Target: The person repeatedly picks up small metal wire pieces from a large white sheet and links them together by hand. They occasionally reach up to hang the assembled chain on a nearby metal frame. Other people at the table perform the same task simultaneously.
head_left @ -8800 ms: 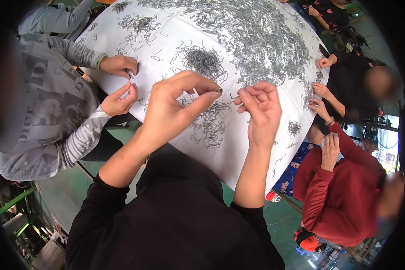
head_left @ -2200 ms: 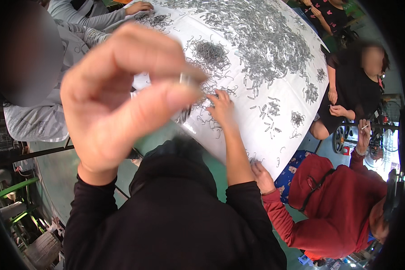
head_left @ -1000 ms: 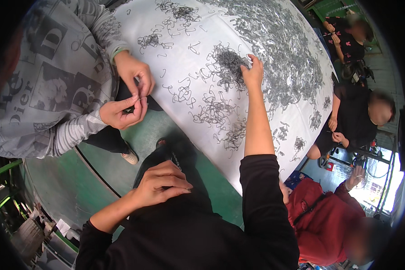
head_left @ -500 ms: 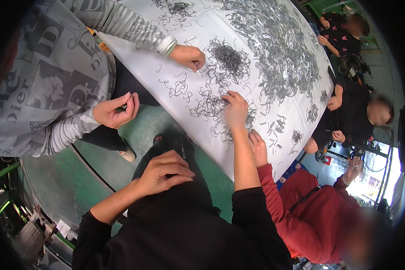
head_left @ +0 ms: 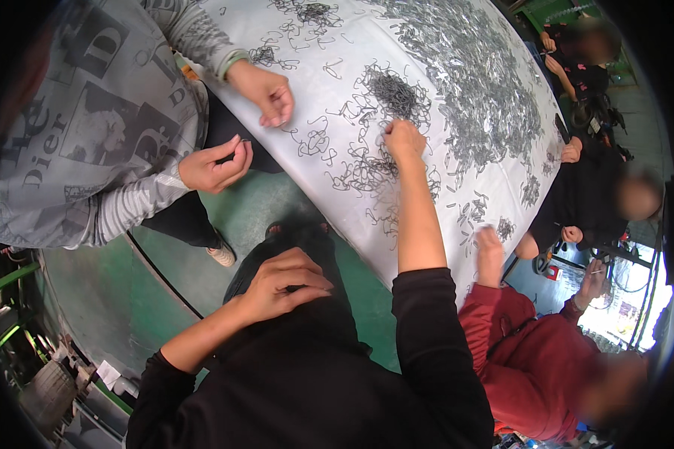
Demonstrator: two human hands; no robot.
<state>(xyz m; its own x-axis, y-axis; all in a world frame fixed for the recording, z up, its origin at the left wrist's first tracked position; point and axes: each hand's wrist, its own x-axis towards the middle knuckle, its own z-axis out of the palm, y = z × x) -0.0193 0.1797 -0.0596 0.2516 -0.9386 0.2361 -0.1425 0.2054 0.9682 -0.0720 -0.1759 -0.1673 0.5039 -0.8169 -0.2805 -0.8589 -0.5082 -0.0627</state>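
My right hand [head_left: 406, 141] is over the white table, its fingertips bent in among dark curved wire hooks [head_left: 363, 168]. Just beyond it lies a dense, tangled pile of the same hooks [head_left: 394, 93]. Those fingers look closed, but whatever they grip is hidden beneath the hand. Above my lap, my left hand [head_left: 288, 283] is held with the back up and thumb and fingers drawn together. Anything between them is too small or covered to make out. A looser cluster of hooks [head_left: 314, 140] lies near the table's left edge.
A big spread of small grey metal pieces [head_left: 472, 82] covers the far side of the white table [head_left: 352, 217]. At left, a co-worker's two hands [head_left: 216, 166] are near the edge. A red-sleeved co-worker's hand [head_left: 490, 258] is close on my right; others sit farther right.
My right hand has moved farther out, toward the dense pile, and its fingers have drawn in. The left co-worker's far hand has pulled back from the hooks. The red-sleeved hand has moved right.
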